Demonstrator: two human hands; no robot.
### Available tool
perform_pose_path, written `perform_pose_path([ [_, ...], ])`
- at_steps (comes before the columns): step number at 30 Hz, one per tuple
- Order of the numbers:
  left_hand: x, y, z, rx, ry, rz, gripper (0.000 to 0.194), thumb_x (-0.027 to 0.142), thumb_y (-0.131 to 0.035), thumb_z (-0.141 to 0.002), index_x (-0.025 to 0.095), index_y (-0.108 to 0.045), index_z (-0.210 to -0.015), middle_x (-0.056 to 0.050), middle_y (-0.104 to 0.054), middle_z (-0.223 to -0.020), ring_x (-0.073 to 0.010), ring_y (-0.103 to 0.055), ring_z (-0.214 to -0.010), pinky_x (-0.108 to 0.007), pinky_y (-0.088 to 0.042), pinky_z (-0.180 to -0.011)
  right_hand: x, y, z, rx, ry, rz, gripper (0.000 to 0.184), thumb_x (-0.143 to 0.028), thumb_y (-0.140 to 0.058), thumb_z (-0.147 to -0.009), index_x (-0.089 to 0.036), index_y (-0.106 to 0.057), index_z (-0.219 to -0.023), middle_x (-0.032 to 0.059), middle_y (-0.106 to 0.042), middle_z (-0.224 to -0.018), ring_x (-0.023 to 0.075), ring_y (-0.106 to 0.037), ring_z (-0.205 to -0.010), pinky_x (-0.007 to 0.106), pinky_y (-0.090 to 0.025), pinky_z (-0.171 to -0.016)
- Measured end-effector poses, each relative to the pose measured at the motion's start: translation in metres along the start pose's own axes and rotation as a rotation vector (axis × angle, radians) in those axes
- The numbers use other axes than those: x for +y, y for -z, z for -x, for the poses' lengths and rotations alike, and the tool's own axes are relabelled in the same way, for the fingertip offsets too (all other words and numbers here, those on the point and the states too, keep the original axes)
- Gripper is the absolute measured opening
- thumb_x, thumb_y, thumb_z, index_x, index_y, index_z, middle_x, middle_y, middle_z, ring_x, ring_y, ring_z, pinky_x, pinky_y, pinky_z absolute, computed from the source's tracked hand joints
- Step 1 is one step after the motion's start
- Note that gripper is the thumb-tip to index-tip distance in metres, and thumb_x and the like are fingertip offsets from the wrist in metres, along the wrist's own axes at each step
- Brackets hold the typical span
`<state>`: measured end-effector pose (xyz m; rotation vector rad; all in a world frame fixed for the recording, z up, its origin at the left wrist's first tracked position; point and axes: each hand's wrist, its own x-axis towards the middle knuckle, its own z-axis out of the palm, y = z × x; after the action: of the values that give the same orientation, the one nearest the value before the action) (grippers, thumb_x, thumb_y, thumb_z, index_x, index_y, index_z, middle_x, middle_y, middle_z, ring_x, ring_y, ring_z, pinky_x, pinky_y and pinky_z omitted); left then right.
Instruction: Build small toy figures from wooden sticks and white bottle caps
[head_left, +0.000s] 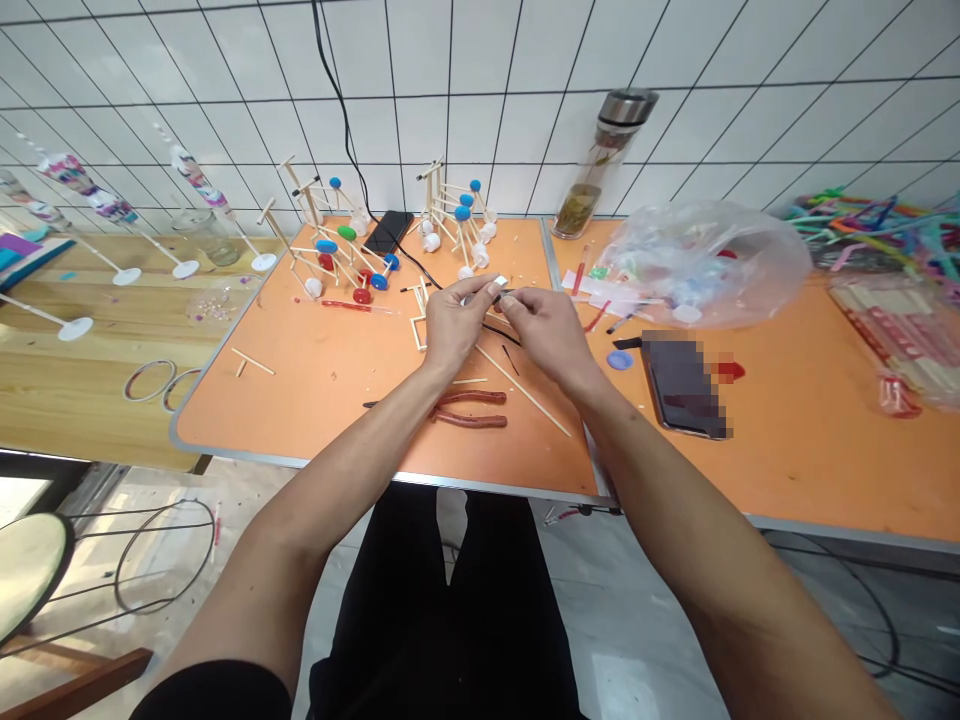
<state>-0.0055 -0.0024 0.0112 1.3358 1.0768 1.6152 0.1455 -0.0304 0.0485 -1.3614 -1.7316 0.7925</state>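
Observation:
My left hand (pixel 459 318) and my right hand (pixel 546 328) meet above the orange table, with fingers pinched close together. Between the fingertips shows a small pale piece (pixel 500 283) with something dark beside it, too small to name. Below the hands, a long thin wooden stick (pixel 534 397) lies slantwise. Pliers with reddish-brown handles (pixel 472 398) rest under my left forearm. A small frame of sticks (pixel 418 325) stands just left of my left hand. Behind it are stick-built models with blue caps (pixel 463 212) and with red, blue and green caps (pixel 337 250).
At the back stand a glass bottle (pixel 592 185) and a dark phone (pixel 390 232). To the right lie a plastic bag (pixel 757 260), another phone (pixel 679 385), a blue cap (pixel 619 360) and packs of sticks (pixel 874 325). Wrapped sticks on white bases (pixel 186 269) occupy the left wooden table.

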Motion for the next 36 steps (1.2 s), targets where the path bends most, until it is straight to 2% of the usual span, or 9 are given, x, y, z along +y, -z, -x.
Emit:
perform_pose_path([
  [6,0.005,-0.004,0.001,-0.005,-0.014,0.15,0.014,0.031,-0.086,-0.098,0.022,-0.093,-0.106,-0.001,-0.078,-0.075,-0.0159,-0.072,-0.077,-0.029,-0.056,-0.081,0.0,0.023,-0.013,-0.571,-0.364,-0.845,0.019,-0.04,-0.061,-0.106,-0.022,-0.061,-0.101,-0.0119,-0.028,-0.066,0.0081,0.0,-0.051,0.021,-0.006,-0.044],
  [9,0.005,-0.004,0.0,0.042,0.028,0.127,0.012,0.029,-0.088,-0.096,0.022,-0.093,-0.104,-0.001,-0.076,-0.075,-0.0146,-0.07,-0.075,-0.029,-0.055,-0.079,0.004,0.011,-0.01,-0.43,-0.272,-0.701,0.024,-0.046,-0.063,-0.106,-0.023,-0.06,-0.097,-0.01,-0.032,-0.067,0.0092,-0.01,-0.049,0.023,-0.013,-0.044],
  [13,-0.003,-0.002,-0.003,0.058,0.036,0.051,0.007,0.028,-0.088,-0.093,0.022,-0.091,-0.095,-0.004,-0.083,-0.088,-0.0183,-0.074,-0.087,-0.03,-0.057,-0.085,0.009,-0.015,0.0,0.064,0.075,0.148,0.024,-0.037,-0.054,-0.11,-0.022,-0.065,-0.095,0.0062,-0.066,-0.085,0.0202,-0.055,-0.07,0.03,-0.035,-0.06],
  [16,-0.008,0.0,-0.005,0.066,0.061,-0.016,0.009,0.031,-0.088,-0.092,0.022,-0.09,-0.092,-0.005,-0.086,-0.093,-0.0217,-0.076,-0.094,-0.033,-0.059,-0.089,0.009,-0.023,0.004,0.13,0.142,0.559,0.024,-0.031,-0.049,-0.112,-0.02,-0.07,-0.11,0.0167,-0.078,-0.114,0.0295,-0.067,-0.094,0.035,-0.04,-0.073],
  [20,-0.007,-0.001,-0.003,0.042,0.04,-0.03,0.019,0.039,-0.089,-0.091,0.023,-0.091,-0.1,-0.006,-0.085,-0.093,-0.0236,-0.078,-0.1,-0.034,-0.059,-0.088,0.003,-0.009,-0.002,0.008,0.014,0.137,0.025,-0.033,-0.052,-0.111,-0.021,-0.064,-0.093,0.0056,-0.065,-0.083,0.0191,-0.053,-0.068,0.031,-0.035,-0.062],
  [25,-0.002,-0.002,-0.001,0.02,-0.009,0.054,0.025,0.045,-0.086,-0.095,0.024,-0.091,-0.109,-0.003,-0.08,-0.081,-0.019,-0.072,-0.083,-0.031,-0.056,-0.078,-0.003,0.015,-0.01,-0.493,-0.293,-0.688,0.024,-0.046,-0.056,-0.107,-0.023,-0.059,-0.097,-0.0107,-0.028,-0.067,0.0101,-0.006,-0.051,0.024,-0.012,-0.047],
  [28,-0.003,-0.001,-0.002,0.041,0.021,0.048,0.021,0.041,-0.087,-0.094,0.024,-0.091,-0.105,-0.002,-0.078,-0.076,-0.0166,-0.068,-0.075,-0.029,-0.053,-0.073,-0.001,0.006,-0.006,-0.321,-0.201,-0.495,0.025,-0.045,-0.056,-0.107,-0.024,-0.058,-0.094,-0.0078,-0.037,-0.069,0.0113,-0.018,-0.051,0.025,-0.019,-0.048],
  [33,-0.006,-0.001,-0.002,0.042,0.056,0.006,0.009,0.03,-0.085,-0.093,0.023,-0.091,-0.096,-0.003,-0.082,-0.084,-0.0177,-0.071,-0.082,-0.029,-0.053,-0.078,0.005,-0.017,0.005,0.144,0.133,0.429,0.019,-0.031,-0.051,-0.109,-0.021,-0.066,-0.1,0.0138,-0.074,-0.102,0.0264,-0.063,-0.085,0.033,-0.038,-0.07],
  [36,-0.005,-0.001,-0.001,0.03,0.041,-0.007,0.011,0.033,-0.086,-0.093,0.023,-0.09,-0.097,-0.002,-0.081,-0.083,-0.0175,-0.07,-0.081,-0.029,-0.053,-0.078,0.003,-0.012,0.003,0.079,0.067,0.226,0.021,-0.034,-0.053,-0.108,-0.023,-0.062,-0.093,0.0091,-0.068,-0.087,0.0222,-0.055,-0.072,0.031,-0.036,-0.063],
])
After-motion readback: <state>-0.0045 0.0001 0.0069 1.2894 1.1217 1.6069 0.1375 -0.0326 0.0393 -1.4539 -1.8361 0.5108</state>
